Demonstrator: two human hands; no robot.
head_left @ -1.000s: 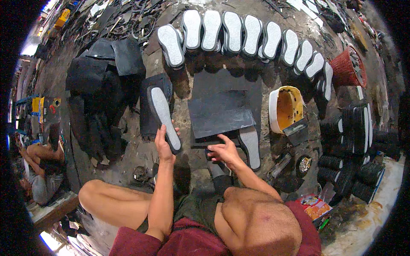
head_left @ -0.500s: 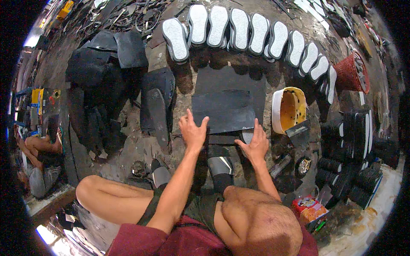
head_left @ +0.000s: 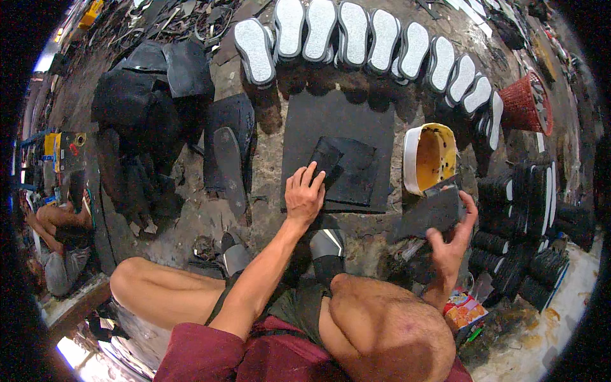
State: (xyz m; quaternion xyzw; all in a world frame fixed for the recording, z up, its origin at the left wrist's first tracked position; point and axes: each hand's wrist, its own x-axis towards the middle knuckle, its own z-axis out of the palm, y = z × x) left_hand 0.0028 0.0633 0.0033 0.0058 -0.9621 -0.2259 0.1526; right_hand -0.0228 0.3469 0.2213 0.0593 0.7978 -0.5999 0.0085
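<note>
My left hand [head_left: 304, 196] is over the work sheet with its fingers bent over a small black flat piece [head_left: 327, 155]; its thumb is hidden. Under that piece lies a larger black rectangular piece [head_left: 358, 169], on top of a wide dark sheet [head_left: 302, 121] on the floor. Off to the right, my right hand [head_left: 455, 239] grips a dark flat piece [head_left: 433, 213] between thumb and fingers, just below a white tub [head_left: 412, 162] with a yellow inside. The held piece is partly blurred and covers the tub's near edge.
White-topped shoe soles [head_left: 353, 35] stand in an arc behind the sheet. A red basket [head_left: 525, 105] is at the far right, near stacks of dark soles [head_left: 531, 197]. At left lie a dark sole [head_left: 230, 169] and a heap of black sheets [head_left: 143, 121]. Another person's legs [head_left: 60, 223] show far left.
Both hands have left the near edge of the black piece. My right hand moved right, toward the tub, and now holds a dark piece. My left hand shifted right, onto the small piece.
</note>
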